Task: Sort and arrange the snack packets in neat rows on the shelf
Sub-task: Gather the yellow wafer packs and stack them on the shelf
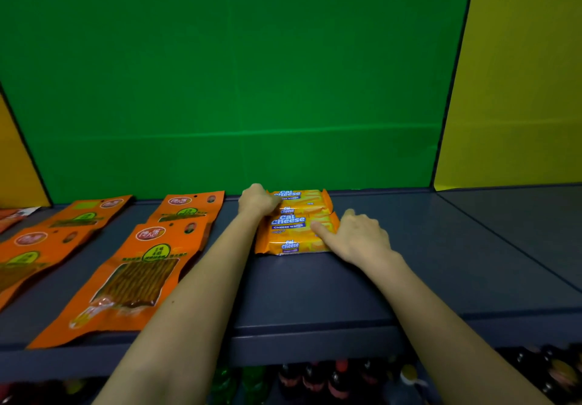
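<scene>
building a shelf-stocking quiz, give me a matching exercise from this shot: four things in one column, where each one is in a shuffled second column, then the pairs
1. left hand
2. right hand
3. big orange foil pouch with a clear window
4. dark bottles

A. below the dark blue shelf
B. grips the right end of the near yellow Cal Cheese wafer packet
C. lies flat on the shelf, left of both arms
D. holds the left end of the far yellow Cal Cheese wafer packet

Pairs: 1-D, 2-B, 3-C, 4-A

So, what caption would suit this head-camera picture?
Left hand and right hand hold Cal Cheese wafer packets on a blue shelf beside orange pouches.
</scene>
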Tool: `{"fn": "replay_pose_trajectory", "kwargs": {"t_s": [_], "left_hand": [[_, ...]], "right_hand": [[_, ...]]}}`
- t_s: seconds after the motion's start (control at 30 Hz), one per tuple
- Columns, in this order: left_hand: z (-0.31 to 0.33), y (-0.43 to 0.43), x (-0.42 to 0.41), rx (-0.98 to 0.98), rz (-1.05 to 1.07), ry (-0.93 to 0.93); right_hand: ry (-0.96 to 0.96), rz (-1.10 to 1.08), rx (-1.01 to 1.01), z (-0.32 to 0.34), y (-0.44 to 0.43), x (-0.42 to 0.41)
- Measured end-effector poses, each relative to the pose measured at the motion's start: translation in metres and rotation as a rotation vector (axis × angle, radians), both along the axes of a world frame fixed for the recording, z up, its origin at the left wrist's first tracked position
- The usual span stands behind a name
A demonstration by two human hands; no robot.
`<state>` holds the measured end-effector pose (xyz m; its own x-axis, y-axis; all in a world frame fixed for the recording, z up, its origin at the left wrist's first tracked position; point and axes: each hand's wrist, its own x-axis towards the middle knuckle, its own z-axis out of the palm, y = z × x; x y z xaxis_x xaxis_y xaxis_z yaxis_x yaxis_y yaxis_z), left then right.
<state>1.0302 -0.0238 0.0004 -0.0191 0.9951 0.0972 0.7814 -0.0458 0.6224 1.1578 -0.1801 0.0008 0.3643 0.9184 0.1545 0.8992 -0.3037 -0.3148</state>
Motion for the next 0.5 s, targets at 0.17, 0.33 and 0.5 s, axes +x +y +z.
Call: {"fn": "replay_pose_trajectory", "kwargs": {"t_s": [0.17, 0.33, 0.5], "left_hand": [[0.026, -0.031, -0.018, 0.142, -0.085, 0.236], [0.053, -0.091, -0.059, 0.33, -0.214, 0.337], [0.05, -0.183, -0.121, 0.448, -0.237, 0.352]], "right_hand": [[-0.079, 0.037, 0.16, 0.002, -0.026, 0.013], [0.027, 0.285, 0.394, -0.004, -0.05, 0.025], [0.169, 0.509, 0.543, -0.008, -0.073, 0.003]]}}
